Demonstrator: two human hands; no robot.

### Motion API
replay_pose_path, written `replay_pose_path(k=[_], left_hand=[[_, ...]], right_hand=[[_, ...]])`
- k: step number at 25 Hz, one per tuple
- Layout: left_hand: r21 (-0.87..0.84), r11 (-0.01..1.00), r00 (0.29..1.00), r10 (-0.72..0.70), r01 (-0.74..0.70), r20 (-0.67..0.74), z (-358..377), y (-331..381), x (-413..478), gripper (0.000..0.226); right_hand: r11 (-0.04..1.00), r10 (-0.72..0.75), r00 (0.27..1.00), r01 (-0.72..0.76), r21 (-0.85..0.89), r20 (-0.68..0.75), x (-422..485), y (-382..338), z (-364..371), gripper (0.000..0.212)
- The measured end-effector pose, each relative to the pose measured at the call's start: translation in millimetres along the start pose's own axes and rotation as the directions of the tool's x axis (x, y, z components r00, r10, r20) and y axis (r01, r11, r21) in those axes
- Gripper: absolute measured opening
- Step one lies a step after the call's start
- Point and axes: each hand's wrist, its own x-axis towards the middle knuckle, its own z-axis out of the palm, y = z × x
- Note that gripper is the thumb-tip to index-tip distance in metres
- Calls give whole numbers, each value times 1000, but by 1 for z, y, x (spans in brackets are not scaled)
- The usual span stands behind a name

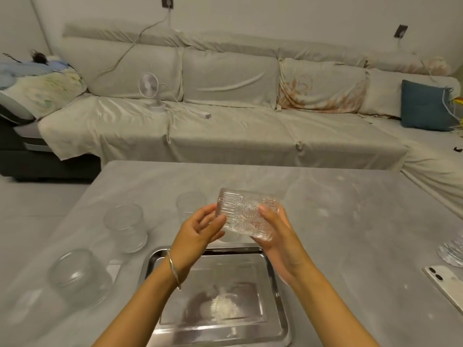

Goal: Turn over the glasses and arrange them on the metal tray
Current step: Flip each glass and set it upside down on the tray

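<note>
The task looks barely begun: the metal tray [271,284], at the near edge of the desk [350,221], holds no glasses, only reflections on its bare floor. Both hands hold one patterned glass [244,215] on its side in the air just beyond the tray's far rim, the left hand [198,234] cupping one end and the right hand [278,236] gripping the other, apparently mid-turn. Three plain glasses wait on the desk to the left: one near [77,276], one further back [126,226], one far [190,205], partly hidden behind the left hand; which way up they stand is hard to tell.
</note>
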Motion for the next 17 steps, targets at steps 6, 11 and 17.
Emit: replay_pose_path(k=[6,11,17], left_hand=[[-104,994,989,2,-17,-149,-62,-1,-35,64],[150,987,980,92,-65,-179,-92,-8,-44,60],[351,936,986,79,-24,-145,-105,-32,-45,67]], right_hand=[[964,26,986,19,-265,163,-1,43,53,61],[937,34,980,37,-347,196,14,77,82,57],[985,159,970,-143,-97,184,18,115,92,53]])
